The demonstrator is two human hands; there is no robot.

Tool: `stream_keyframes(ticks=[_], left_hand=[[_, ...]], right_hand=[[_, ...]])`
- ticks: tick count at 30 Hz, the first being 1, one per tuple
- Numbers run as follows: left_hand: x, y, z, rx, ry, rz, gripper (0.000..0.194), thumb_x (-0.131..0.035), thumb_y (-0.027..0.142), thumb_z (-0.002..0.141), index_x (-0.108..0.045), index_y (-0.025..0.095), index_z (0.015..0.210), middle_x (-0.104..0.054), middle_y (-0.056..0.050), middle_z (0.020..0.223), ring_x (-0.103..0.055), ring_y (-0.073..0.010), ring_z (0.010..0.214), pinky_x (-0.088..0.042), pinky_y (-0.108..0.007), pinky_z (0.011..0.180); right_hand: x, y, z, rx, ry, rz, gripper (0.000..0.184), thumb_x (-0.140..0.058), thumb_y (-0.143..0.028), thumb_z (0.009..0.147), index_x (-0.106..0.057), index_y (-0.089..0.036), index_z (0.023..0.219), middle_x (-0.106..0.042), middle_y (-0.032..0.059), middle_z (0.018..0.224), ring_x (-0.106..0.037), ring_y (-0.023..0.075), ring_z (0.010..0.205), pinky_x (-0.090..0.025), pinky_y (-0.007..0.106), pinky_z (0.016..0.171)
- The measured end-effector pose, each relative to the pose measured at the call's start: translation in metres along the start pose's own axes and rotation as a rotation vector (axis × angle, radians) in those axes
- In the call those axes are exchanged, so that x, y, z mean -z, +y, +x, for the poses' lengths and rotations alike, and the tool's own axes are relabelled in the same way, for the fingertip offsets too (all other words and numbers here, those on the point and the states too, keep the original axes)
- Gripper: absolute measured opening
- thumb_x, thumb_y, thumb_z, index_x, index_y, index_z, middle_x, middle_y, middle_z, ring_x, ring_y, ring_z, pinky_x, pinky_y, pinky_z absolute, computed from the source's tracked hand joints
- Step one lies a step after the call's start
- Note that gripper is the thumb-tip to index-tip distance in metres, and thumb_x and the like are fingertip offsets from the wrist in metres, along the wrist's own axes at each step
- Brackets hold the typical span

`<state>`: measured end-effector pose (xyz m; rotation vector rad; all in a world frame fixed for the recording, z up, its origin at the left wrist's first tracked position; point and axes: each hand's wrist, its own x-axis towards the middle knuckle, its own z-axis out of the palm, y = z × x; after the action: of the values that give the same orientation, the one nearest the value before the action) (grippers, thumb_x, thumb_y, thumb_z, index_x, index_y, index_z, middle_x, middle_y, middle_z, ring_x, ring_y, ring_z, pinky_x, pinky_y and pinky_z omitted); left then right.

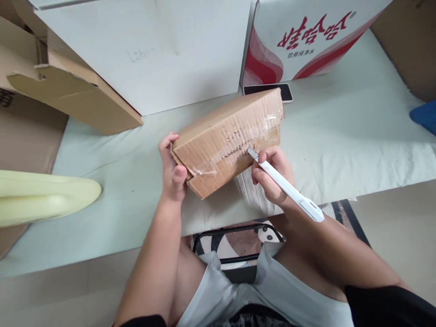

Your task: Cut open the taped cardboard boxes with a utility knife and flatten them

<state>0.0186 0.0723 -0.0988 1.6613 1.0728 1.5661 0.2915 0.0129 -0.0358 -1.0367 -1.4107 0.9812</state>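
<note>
A brown cardboard box is tilted up over the pale green cloth, one taped side facing me. My left hand grips its left end, with the thumb on the near side and fingertips around the far edge. In my right hand is a white box cutter, its handle slanting down to the right. The metal blade tip touches or nearly touches the box side, beside a row of small punctured holes. Clear tape with wrinkles runs along that side.
Behind stand a large white box and a white carton with red markings. A phone lies partly behind the cardboard box. At left are a cardboard piece and a pale yellow object; a blue object is at right.
</note>
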Motion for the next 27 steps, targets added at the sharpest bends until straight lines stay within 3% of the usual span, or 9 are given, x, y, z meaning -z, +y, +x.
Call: stream_keyframes(ticks=[8, 19, 24, 27], left_hand=[[0.003, 0.004, 0.001, 0.046, -0.023, -0.095, 0.087, -0.059, 0.098, 0.073, -0.053, 0.043, 0.139, -0.046, -0.005, 0.152, -0.046, -0.036, 0.148, -0.04, -0.057, 0.125], [-0.003, 0.002, 0.004, 0.062, 0.0, -0.187, 0.086, -0.063, 0.097, 0.07, -0.056, 0.041, 0.134, -0.05, -0.006, 0.135, -0.053, -0.0314, 0.125, -0.048, -0.052, 0.111], [-0.002, -0.002, 0.005, 0.041, -0.004, -0.17, 0.088, -0.064, 0.097, 0.069, -0.057, 0.039, 0.136, -0.052, -0.007, 0.138, -0.052, -0.0333, 0.129, -0.043, -0.054, 0.115], [0.0, -0.002, 0.005, 0.037, -0.006, -0.156, 0.089, -0.064, 0.097, 0.069, -0.057, 0.038, 0.136, -0.052, -0.007, 0.14, -0.05, -0.0347, 0.134, -0.042, -0.054, 0.118]], right_hand=[[-0.001, -0.002, 0.0, -0.007, -0.005, 0.002, 0.018, -0.057, -0.015, 0.087, -0.047, -0.027, 0.097, -0.049, -0.0091, 0.067, -0.045, 0.0115, 0.053, -0.034, 0.029, 0.056], [-0.008, -0.011, 0.002, 0.063, 0.064, 0.06, 0.017, -0.061, -0.02, 0.087, -0.048, -0.027, 0.093, -0.049, -0.01, 0.059, -0.042, 0.0098, 0.045, -0.031, 0.025, 0.047], [-0.011, -0.013, -0.001, 0.156, 0.006, 0.136, 0.012, -0.061, -0.021, 0.093, -0.051, -0.027, 0.094, -0.052, -0.0086, 0.061, -0.044, 0.0091, 0.045, -0.031, 0.023, 0.044], [-0.011, -0.011, -0.002, 0.177, -0.039, 0.198, 0.01, -0.063, -0.026, 0.098, -0.053, -0.027, 0.098, -0.062, -0.0058, 0.071, -0.05, 0.0088, 0.048, -0.037, 0.022, 0.045]])
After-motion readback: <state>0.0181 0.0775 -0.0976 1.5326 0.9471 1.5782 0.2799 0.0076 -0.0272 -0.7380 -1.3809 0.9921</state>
